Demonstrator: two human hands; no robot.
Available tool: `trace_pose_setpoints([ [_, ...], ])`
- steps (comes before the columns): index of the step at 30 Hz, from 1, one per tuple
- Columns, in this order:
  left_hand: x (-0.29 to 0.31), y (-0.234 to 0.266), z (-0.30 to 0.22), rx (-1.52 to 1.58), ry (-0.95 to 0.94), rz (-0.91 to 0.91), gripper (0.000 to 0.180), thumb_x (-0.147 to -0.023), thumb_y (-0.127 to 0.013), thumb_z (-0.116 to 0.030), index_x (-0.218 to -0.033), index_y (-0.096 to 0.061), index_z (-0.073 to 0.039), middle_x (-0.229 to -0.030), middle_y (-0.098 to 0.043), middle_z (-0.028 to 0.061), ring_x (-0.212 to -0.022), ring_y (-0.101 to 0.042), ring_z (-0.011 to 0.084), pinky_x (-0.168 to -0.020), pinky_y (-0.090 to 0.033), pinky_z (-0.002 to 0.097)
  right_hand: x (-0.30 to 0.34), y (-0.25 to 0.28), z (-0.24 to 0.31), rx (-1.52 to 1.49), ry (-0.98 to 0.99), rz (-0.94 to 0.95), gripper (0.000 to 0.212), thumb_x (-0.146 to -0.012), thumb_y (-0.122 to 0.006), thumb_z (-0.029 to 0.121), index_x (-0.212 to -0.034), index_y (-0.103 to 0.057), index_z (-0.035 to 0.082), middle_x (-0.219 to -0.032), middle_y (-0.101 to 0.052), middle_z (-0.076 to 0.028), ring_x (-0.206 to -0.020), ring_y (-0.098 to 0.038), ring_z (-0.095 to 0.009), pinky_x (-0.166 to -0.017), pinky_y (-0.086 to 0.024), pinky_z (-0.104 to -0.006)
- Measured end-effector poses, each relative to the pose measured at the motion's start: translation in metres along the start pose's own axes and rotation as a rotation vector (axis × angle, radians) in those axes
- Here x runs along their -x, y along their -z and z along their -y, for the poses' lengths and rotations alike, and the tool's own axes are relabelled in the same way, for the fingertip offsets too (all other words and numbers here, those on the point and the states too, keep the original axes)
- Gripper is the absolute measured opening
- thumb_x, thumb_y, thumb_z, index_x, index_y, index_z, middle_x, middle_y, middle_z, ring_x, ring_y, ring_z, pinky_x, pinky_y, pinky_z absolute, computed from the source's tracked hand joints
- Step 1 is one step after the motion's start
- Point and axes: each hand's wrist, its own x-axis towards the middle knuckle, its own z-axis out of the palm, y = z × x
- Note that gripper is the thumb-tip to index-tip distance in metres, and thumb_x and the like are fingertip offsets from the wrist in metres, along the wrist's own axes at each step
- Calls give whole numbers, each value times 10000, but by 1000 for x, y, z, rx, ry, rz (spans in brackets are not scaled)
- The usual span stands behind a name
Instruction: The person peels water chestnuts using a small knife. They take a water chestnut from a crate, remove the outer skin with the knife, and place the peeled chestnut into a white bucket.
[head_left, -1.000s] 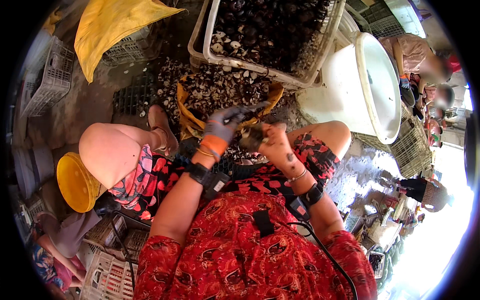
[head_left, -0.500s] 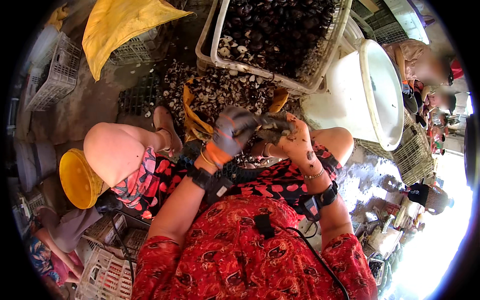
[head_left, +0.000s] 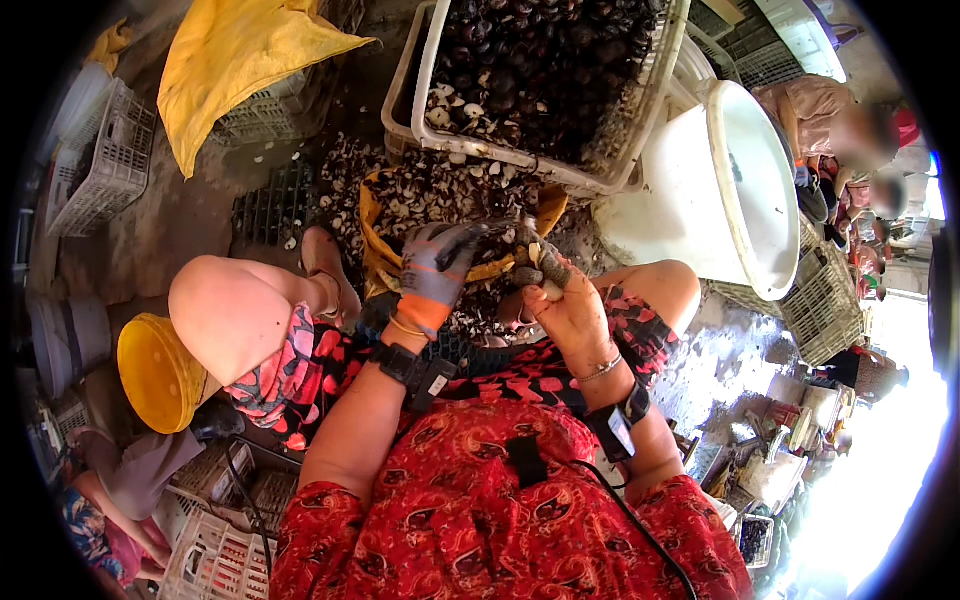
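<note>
My left hand (head_left: 437,272), in a grey and orange glove, is closed, its fingers pointing toward the right hand; what it grips is too small to make out. Opposite it, my bare right hand (head_left: 570,312) has grey coverings on some fingers, which are curled around a small pale and dark piece (head_left: 535,250), perhaps a shellfish. The hands are a little apart above my lap. Below and beyond them is a heap of dark and white shell pieces (head_left: 445,190), partly inside a yellow sack (head_left: 372,222). A white tray (head_left: 520,158) of dark, rounded shellfish (head_left: 550,70) stands just past the heap.
At the right stands a large white tub (head_left: 660,195), with crates (head_left: 825,290) and other people (head_left: 820,110) beyond. A yellow bucket (head_left: 150,370) sits by my left knee. Yellow sheeting (head_left: 245,65) covers crates at the far left. A cable (head_left: 640,515) runs down my shirt.
My right hand has turned and lowered slightly, bringing its covered fingers and the pale piece into sight. The left hand has turned, showing the glove's grey back. The view has shifted slightly.
</note>
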Motion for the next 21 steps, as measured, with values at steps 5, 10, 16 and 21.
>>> trace_pose_setpoints([
  [5, 1, -6, -22, 15, -231, 58, 215, -727, -653, -30, -931, -687, -88, -900, -604, 83, -883, -545, 262, -776, -437, 362, -3, 36, -10, -65, 114, 96, 305, -856, -537, 159, -1137, -489, 49, -1085, -569, -83, -904, -561, -210, -722, -487, -332],
  [10, 9, -18, 14, 110, -41, 76, 212, -753, -649, -46, -955, -691, -91, -911, -618, 85, -875, -555, 244, -774, -440, 350, -5, 11, -7, 24, 123, -258, 253, -904, -483, 205, -1122, -506, 78, -1040, -583, -79, -901, -563, -196, -686, -476, -319],
  [16, 5, -17, 11, 236, 110, 85, 192, -737, -654, -44, -922, -688, -81, -905, -622, 79, -894, -560, 249, -805, -438, 360, -16, 31, -12, -145, -68, 81, 273, -909, -501, 256, -1125, -506, 91, -1031, -589, -50, -899, -557, -183, -649, -462, -291],
  [21, 5, -12, -14, -4, -257, 98, 206, -723, -667, -34, -927, -678, -66, -893, -616, 80, -880, -567, 256, -800, -442, 346, 0, 16, -9, 55, 134, 101, 285, -889, -504, 177, -1150, -487, 64, -1055, -586, -70, -883, -570, -193, -682, -486, -298],
])
